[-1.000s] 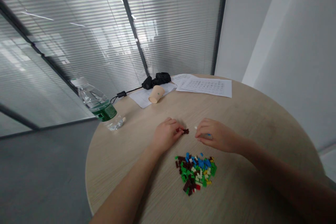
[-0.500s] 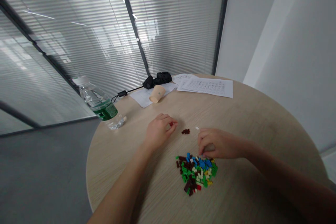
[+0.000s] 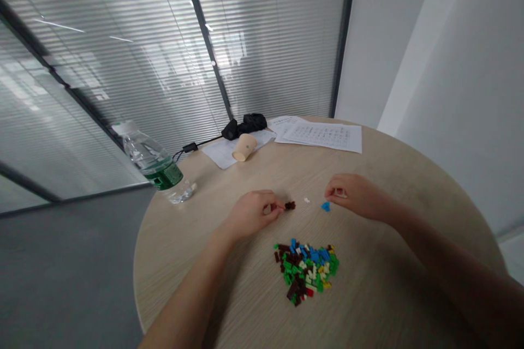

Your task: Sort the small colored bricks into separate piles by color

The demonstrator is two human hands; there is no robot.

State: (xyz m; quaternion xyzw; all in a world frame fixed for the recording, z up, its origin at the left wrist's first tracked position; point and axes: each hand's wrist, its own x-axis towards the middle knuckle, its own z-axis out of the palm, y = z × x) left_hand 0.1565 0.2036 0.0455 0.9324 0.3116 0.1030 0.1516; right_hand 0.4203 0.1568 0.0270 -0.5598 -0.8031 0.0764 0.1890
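My left hand (image 3: 254, 212) reaches in from the left, thumb and fingers closed in a pinch at the edge of a small group of dark brown bricks (image 3: 290, 205). Whether a brick sits between the fingertips is too small to tell. On the right, my right hand (image 3: 355, 194) has its fingers curled together just above a few blue bricks (image 3: 325, 206); anything in its grip is hidden. A tiny white brick (image 3: 307, 200) lies between the brown and blue groups. Closer to me is a pile of mixed toy bricks (image 3: 306, 271) in green, brown, blue, yellow, white and red.
All this lies on a round wooden table (image 3: 409, 185). A water bottle (image 3: 158, 166) stands at the left edge. Toward the back are a tipped paper cup (image 3: 244, 147), a black bundle (image 3: 245, 125) with a cable, and printed sheets (image 3: 323, 135). Blinds and walls rise behind.
My right hand has moved from the pile's far edge up and to the right, and blue bricks now lie below its fingers. My left hand has come down and right to the brown bricks.
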